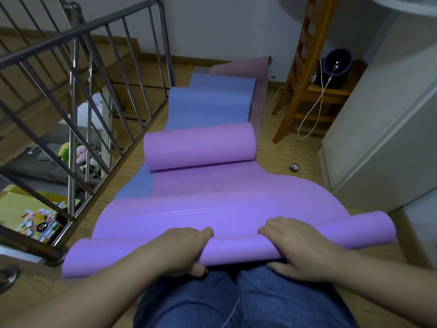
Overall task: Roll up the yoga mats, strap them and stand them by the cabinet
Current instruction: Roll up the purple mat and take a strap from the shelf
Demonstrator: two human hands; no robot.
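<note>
Purple mat (212,202) lay along the wood floor (293,147), its near end curled into a roll at 6 o'clock. The left hand (186,249) and right hand (300,249) clamped that roll, fingers curled over, thumbs beneath. Toward 12 o'clock lay a blue mat (208,102); at 3 o'clock stood a white cabinet (378,138).

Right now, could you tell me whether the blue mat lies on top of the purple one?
No, the purple mat lies over the blue mat, which shows beyond and beside it.
</note>
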